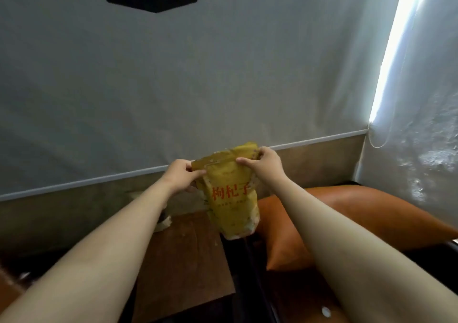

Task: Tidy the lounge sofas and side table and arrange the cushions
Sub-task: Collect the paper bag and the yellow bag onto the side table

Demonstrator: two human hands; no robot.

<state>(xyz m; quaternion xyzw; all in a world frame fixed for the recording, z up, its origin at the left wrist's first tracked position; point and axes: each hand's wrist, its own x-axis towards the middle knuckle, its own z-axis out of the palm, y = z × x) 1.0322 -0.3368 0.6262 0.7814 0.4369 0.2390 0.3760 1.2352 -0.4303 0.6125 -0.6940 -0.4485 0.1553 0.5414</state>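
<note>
Black lettering (155,7) up top runs off the edge. Small print on my yellow pouch (233,211), too blurred to read. Right forearm (347,248) hides part of the orange cushion (366,211).

Left hand (179,175), right hand (260,162), both pinching pouch (233,206)

Yellow pouch (230,198): big red characters 枸杞子 across its front. The small print beneath them is too blurred to read. White wall sheet (173,87): large black strokes (153,2) at the top edge, cut off, not readable as letters.
</note>
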